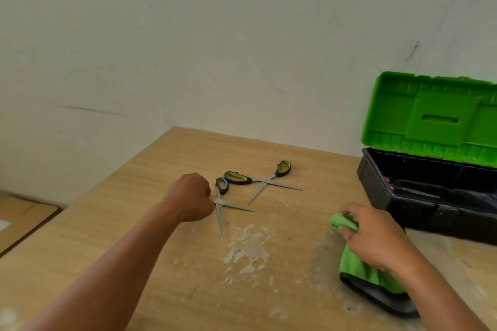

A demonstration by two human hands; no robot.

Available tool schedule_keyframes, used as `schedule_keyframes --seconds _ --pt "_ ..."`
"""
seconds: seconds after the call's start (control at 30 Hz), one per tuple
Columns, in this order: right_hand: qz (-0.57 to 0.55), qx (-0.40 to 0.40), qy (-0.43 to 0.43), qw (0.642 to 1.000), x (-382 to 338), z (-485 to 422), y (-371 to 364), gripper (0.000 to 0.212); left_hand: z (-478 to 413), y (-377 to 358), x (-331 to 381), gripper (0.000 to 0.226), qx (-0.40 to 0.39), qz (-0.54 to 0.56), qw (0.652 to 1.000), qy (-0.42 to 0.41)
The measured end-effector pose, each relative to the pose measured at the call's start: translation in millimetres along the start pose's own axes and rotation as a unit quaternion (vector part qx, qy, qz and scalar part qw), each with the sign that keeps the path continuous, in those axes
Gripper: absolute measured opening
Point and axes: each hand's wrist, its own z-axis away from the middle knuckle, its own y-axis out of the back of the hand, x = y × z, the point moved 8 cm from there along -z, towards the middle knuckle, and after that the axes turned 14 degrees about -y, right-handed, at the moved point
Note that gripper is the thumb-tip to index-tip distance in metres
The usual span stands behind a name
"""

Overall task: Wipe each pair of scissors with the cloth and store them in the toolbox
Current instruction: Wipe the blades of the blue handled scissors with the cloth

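Note:
Two pairs of scissors lie spread apart on the wooden table [166, 271]. My left hand [189, 197] has its fingers curled round one handle of the blue-handled scissors [224, 203], whose blades lie on the table. Just beyond them lie the green-handled scissors [265, 179], untouched. My right hand [376, 234] grips a green and grey cloth [360, 269] above the table's right side. The toolbox [376, 191], black with its green lid [435, 115] up, stands at the right. Inside it lies another pair of scissors [411, 189] with pink handles.
A white scraped patch [247, 247] marks the table between my hands. A pale wall [215, 48] rises right behind the table and toolbox. A lower wooden surface [21, 217] lies off the table's left edge.

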Motion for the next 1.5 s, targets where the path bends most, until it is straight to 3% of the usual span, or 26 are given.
schedule_keyframes --seconds 0.13,0.37,0.47,0.63,0.87,1.03,1.33,1.5 --pt "-0.089 -0.043 0.047 0.994 -0.4 5.9 0.1 0.048 1.3 0.6 9.0 0.026 0.006 0.009 0.999 -0.045" --pt "-0.181 0.021 0.098 0.978 8.5 8.1 23.6 0.042 4.8 4.3 12.9 0.024 0.015 0.088 0.996 -0.030" --pt "-0.239 0.031 0.125 0.962 10.6 12.4 26.8 0.039 10.6 10.4 20.2 0.017 0.023 0.170 0.985 -0.016" --pt "-0.324 0.021 0.157 0.933 10.2 18.4 19.0 0.043 22.5 17.4 49.8 0.009 0.023 0.364 0.931 0.002" --pt "-0.347 0.071 0.207 0.912 4.6 29.0 10.9 0.049 16.2 3.9 104.8 0.018 0.019 0.576 0.818 -0.001" --pt "-0.353 0.114 0.237 0.898 0.4 34.4 11.2 0.043 12.6 -17.7 131.7 0.014 0.016 0.622 0.783 0.003" --pt "-0.344 0.124 0.269 0.891 -15.7 42.6 -1.1 0.046 17.0 -37.6 148.8 0.008 0.017 0.675 0.737 0.001" --pt "-0.367 0.063 0.279 0.885 -24.4 48.5 -8.3 0.042 25.6 -36.3 148.4 0.002 0.041 0.702 0.711 0.001"
